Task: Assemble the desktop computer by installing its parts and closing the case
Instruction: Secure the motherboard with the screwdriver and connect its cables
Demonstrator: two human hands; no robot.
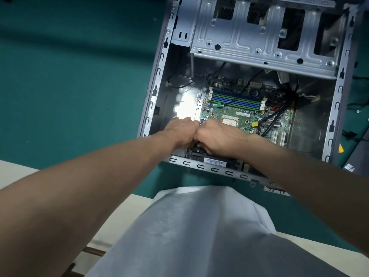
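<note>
An open grey computer case (157,76) lies on its side on a green mat. Inside it sits a green motherboard (239,114) with blue and green memory slots (235,99) and a bare processor socket (230,121). A black case fan (211,158) with a barcode label stands at the case's near wall. My left hand (182,129) and my right hand (217,137) meet side by side over the fan, fingers curled down onto its top. The fingertips and most of the fan are hidden under the hands.
A metal drive cage (249,33) spans the far end of the case. Black cables (275,116) and a yellow connector (255,124) lie across the board's right side. More cables (357,134) trail on the green mat (69,76) at the right. A white garment (199,236) fills the foreground.
</note>
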